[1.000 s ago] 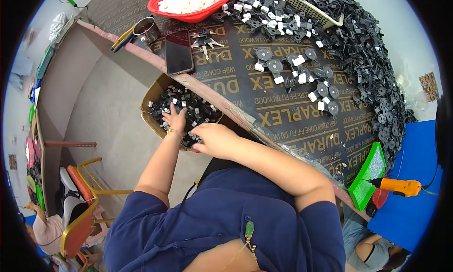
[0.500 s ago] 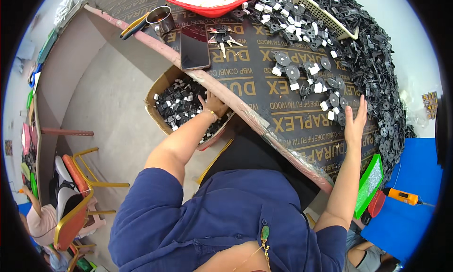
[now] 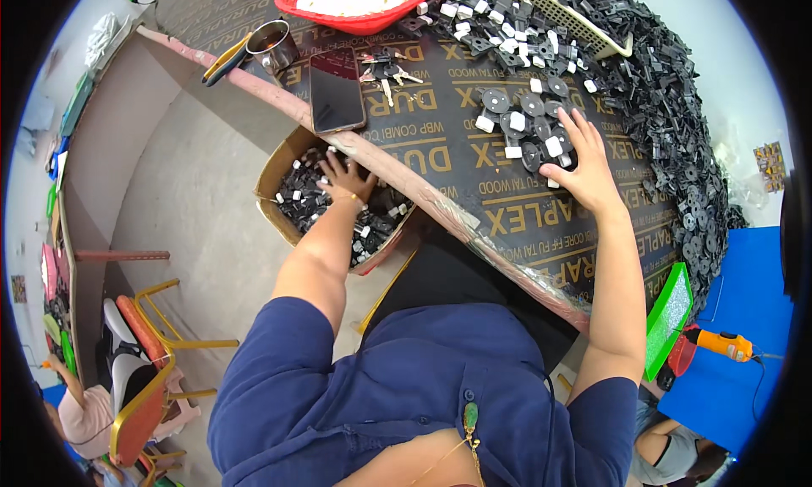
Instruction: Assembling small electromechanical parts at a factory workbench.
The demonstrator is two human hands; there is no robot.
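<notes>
My left hand (image 3: 347,179) reaches down into a cardboard box (image 3: 277,172) of small black and white parts under the table edge, fingers spread on the parts. My right hand (image 3: 584,166) lies flat on the dark printed tabletop (image 3: 474,174), fingers apart over a cluster of round black discs with white caps (image 3: 524,123). I cannot tell whether either hand holds a part.
A black phone (image 3: 335,90), keys (image 3: 385,68), a metal cup (image 3: 272,41), a red tray (image 3: 355,5) and a cream basket (image 3: 567,13) sit at the back. A big heap of black parts (image 3: 677,106) fills the right. An orange tool (image 3: 719,343) and chairs (image 3: 144,352) are lower.
My right hand has slid left across the table onto the cluster of discs. My left hand stays in the box.
</notes>
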